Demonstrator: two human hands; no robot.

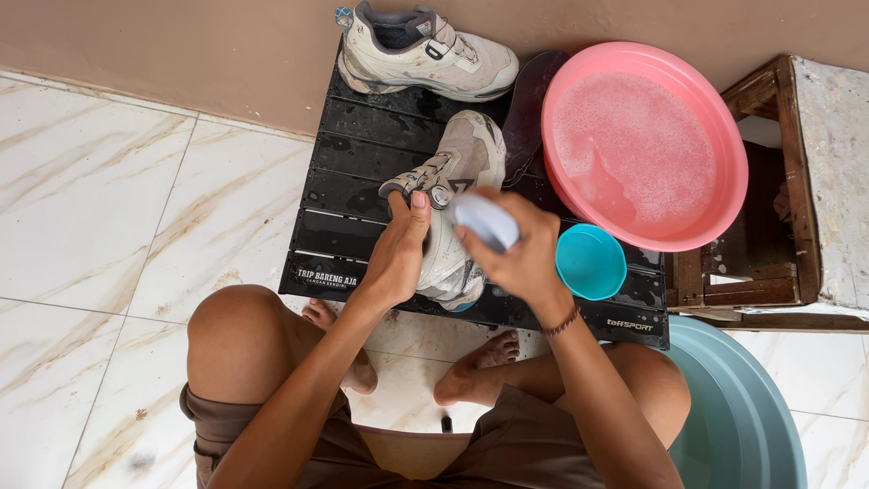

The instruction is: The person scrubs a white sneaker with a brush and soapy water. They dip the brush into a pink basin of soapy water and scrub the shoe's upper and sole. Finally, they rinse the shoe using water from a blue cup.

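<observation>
A: Black slatted table [362, 154], low and wet, seen from above. What lies on it?

B: One dirty white shoe [457, 195] at the table's middle, its long axis running from the near edge up toward the wall, tilted slightly right; which end is the toe I cannot tell.

A: And the hands?

B: Left hand [398, 254] is wrapped around the shoe's left side, thumb up by the laces. Right hand [520, 249] is closed on a pale brush [486, 221] pressed against the shoe's right side.

A: Anything else on the table?

B: A second shoe [425, 54] lies crosswise at its far edge. A pink basin [715, 136] of soapy water sits on its right end, a small teal bowl [590, 263] at its near right
</observation>
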